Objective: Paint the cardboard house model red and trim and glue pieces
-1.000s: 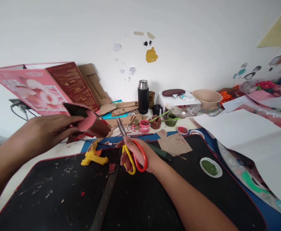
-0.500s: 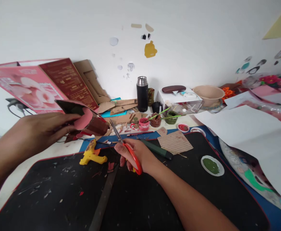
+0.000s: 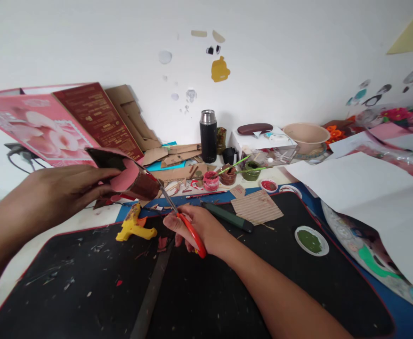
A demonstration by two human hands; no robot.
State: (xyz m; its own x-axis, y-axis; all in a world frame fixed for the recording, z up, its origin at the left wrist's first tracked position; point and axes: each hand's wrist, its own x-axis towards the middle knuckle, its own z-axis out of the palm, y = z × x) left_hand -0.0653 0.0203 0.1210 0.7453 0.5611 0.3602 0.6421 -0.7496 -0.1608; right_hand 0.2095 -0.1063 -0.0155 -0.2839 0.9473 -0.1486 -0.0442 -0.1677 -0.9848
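Observation:
My left hand (image 3: 68, 188) pinches a brown and pink cardboard piece (image 3: 139, 183) with a dark flap, held up above the back left of the black mat. In my right hand (image 3: 195, 226) are scissors with red handles (image 3: 194, 235), fingers wrapped around them. Their blades point up and left, with the tips at the right end of the cardboard piece. Below the piece, a yellow glue gun (image 3: 135, 226) lies on the mat. A dark green cutter (image 3: 229, 216) rests just behind my right hand.
A long metal ruler (image 3: 151, 292) and scraps lie on the black mat (image 3: 75, 282). Corrugated cardboard (image 3: 257, 207) and a green paint lid (image 3: 311, 240) are at right. Behind stand paint jars (image 3: 211, 181), a black flask (image 3: 208, 139) and a pink box (image 3: 40, 125).
The scissors have moved slightly left, their blades now closer together and at the cardboard piece's edge. My left hand has barely moved.

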